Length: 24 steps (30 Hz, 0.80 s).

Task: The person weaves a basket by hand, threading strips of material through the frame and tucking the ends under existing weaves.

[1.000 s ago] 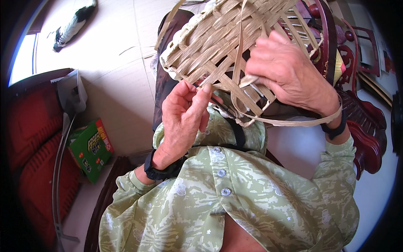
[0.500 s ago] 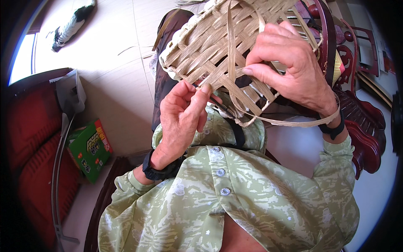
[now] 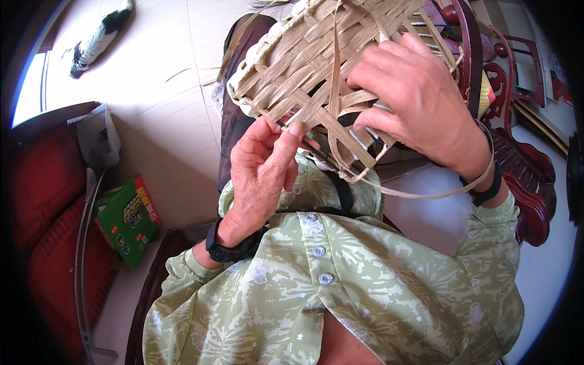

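Observation:
A partly woven basket (image 3: 304,67) of flat tan strips lies tilted over my lap, its pale thick rim along the left side. My left hand (image 3: 261,167) pinches the basket's near-left corner between thumb and forefinger. A thin dark rod (image 3: 322,157) runs from beside those fingers along the near edge; its far part is hard to make out. My right hand (image 3: 420,100) curves over the right part of the weave, thumb apart from the fingers, whose tips are partly hidden. Beside it a narrow strip (image 3: 359,97) bows up from the weave. A long loose strip (image 3: 420,196) loops around my right wrist.
A dark red carved wooden chair (image 3: 529,207) stands at the right. On the left are a red cushioned seat (image 3: 55,243), a bent metal stand (image 3: 82,261) and a green box (image 3: 128,225). A black-and-white animal (image 3: 100,42) lies on the tiled floor at the far left.
My right thumb has come away from the strip it pressed, and the right hand has turned over the weave. The strip beside it now bows up. My left hand keeps its pinch.

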Tool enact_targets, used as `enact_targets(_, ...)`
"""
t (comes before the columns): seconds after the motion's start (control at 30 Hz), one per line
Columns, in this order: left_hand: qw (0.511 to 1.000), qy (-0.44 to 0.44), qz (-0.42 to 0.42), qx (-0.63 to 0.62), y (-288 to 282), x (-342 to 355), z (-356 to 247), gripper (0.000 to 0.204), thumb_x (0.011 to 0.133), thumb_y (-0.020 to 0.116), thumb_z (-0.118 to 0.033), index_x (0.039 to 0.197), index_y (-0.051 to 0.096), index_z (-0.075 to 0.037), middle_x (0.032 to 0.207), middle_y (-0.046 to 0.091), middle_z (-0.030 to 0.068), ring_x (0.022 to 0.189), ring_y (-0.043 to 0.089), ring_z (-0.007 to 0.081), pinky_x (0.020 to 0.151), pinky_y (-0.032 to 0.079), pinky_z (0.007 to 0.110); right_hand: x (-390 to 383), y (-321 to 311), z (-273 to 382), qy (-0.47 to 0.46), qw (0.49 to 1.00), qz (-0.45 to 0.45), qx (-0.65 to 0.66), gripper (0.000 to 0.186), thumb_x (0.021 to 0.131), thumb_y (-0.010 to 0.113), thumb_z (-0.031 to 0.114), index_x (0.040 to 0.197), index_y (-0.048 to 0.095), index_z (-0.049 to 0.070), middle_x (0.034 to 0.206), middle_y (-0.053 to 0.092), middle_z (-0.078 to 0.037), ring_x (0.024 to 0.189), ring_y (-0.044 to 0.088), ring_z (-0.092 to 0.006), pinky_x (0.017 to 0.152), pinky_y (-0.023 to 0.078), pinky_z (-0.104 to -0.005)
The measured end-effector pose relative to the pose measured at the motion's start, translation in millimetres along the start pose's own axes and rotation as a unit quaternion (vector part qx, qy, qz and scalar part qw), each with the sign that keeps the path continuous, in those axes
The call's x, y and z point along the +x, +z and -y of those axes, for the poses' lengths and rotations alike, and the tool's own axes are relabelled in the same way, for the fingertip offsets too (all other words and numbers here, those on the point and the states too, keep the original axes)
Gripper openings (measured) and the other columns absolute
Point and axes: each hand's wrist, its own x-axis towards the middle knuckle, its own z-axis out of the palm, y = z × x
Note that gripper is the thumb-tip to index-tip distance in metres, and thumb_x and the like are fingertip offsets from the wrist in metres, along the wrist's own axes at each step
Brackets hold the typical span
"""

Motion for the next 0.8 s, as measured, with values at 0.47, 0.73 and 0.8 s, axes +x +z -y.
enact_targets(0.47,1.000,-0.006,-0.005,0.006,-0.3,0.3,-1.1,0.013,0.099,0.057,-0.016,0.094,0.058,-0.004,0.082,0.071,0.0078,0.041,0.041,0.0022,0.037,0.030,0.017,-8.7,28.2,-9.1,-0.163,0.966,-0.161,-0.120,0.026,0.067,0.064,0.014,0.092,0.066,0.005,0.087,0.061,-0.005,0.080,0.060,-0.0205,0.077,0.046,-0.0387)
enact_targets(0.73,1.000,-0.002,0.002,-0.009,-2.4,0.2,1.4,0.014,0.099,0.057,-0.016,0.091,0.057,-0.004,0.082,0.070,0.0076,0.041,0.040,0.0025,0.037,0.029,0.017,-7.9,36.1,-21.6,-0.211,0.960,-0.184,-0.013,0.027,0.062,0.069,0.006,0.087,0.063,0.010,0.095,0.061,-0.004,0.078,0.060,-0.0211,0.076,0.051,-0.0369)
enact_targets(0.8,1.000,0.002,0.000,-0.007,-0.7,0.0,1.1,0.014,0.099,0.057,-0.016,0.091,0.056,-0.004,0.083,0.070,0.0076,0.040,0.040,0.0025,0.037,0.029,0.017,-8.3,30.3,-21.1,-0.214,0.962,-0.168,0.019,0.022,0.065,0.071,0.006,0.086,0.065,0.008,0.094,0.062,-0.006,0.075,0.058,-0.0230,0.072,0.050,-0.0369)
